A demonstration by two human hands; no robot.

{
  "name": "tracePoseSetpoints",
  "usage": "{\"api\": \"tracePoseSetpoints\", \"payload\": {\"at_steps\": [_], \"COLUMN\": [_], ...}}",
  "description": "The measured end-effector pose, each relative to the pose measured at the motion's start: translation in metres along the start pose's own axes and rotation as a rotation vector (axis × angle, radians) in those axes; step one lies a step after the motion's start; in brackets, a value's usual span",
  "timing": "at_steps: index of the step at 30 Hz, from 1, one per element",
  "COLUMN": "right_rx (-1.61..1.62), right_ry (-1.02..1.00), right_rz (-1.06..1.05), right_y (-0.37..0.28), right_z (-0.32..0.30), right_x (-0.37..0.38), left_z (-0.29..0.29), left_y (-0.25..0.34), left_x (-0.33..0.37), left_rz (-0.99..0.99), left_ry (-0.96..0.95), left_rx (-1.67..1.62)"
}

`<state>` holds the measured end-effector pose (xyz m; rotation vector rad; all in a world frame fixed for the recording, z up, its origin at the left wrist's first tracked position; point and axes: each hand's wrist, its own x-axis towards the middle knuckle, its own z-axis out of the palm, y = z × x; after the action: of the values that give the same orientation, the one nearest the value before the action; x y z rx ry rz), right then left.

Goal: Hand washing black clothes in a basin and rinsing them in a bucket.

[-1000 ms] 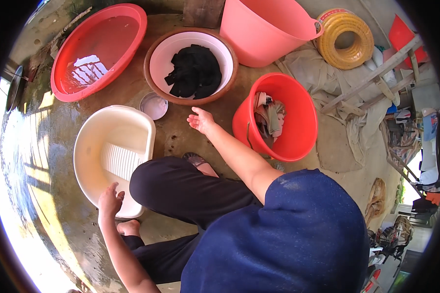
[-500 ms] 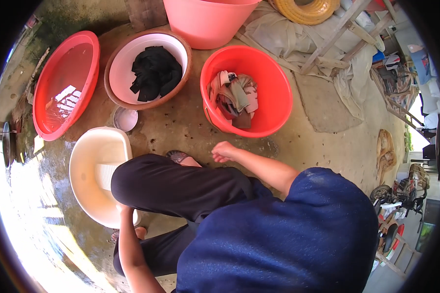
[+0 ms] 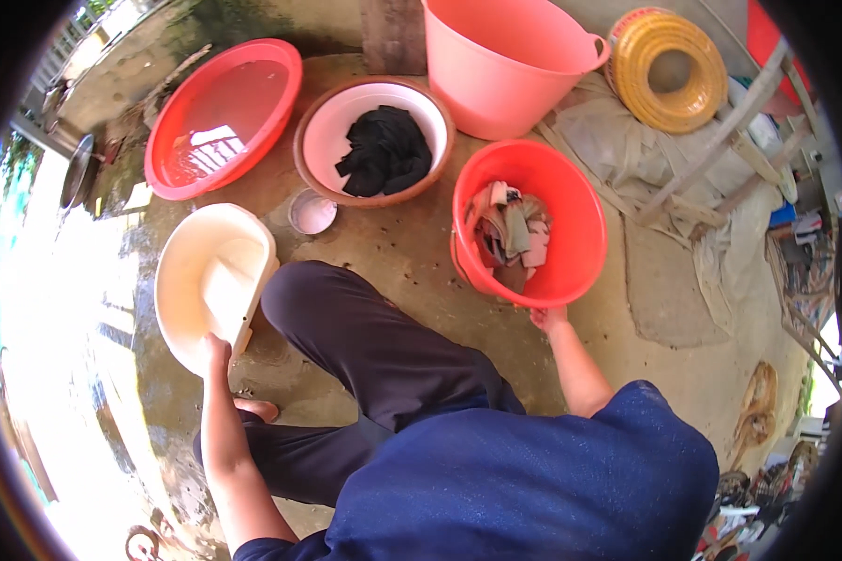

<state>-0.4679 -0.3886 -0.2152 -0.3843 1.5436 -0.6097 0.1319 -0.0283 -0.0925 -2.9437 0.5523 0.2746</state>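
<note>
My left hand is closed on the near rim of a cream plastic washtub, which has a sloped panel inside and sits left of my knee. On the other side, my right hand grips the near rim of a red bucket; its fingertips are partly hidden under the rim. Crumpled clothes in grey, brown and pink lie in the bottom of the bucket.
Beyond stand a pink-white basin with black cloth, a red basin of water, and a large pink tub. A small metal bowl sits between. Coiled yellow hose and a wooden ladder are at far right.
My right hand has gone from hanging free near my knee to the bucket's rim. My left hand now shows on the washtub's rim, and the tub has shifted. The whole view has turned.
</note>
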Motion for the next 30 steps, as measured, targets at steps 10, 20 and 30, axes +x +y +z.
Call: {"api": "tracePoseSetpoints", "payload": {"at_steps": [10, 20, 30], "right_rx": [0.136, -0.01, -0.515], "right_ry": [-0.068, -0.028, 0.219], "right_rz": [-0.275, -0.559, -0.325], "right_y": [-0.069, -0.277, -0.241], "right_z": [-0.002, 0.131, 0.287], "right_x": [-0.123, -0.139, -0.064], "left_z": [-0.088, -0.116, -0.081], "left_y": [0.063, 0.182, 0.176], "left_x": [-0.015, -0.008, 0.067], "left_rz": [0.218, 0.613, 0.403], "left_ry": [-0.116, -0.092, -0.185], "left_rx": [-0.333, -0.279, -0.409]}}
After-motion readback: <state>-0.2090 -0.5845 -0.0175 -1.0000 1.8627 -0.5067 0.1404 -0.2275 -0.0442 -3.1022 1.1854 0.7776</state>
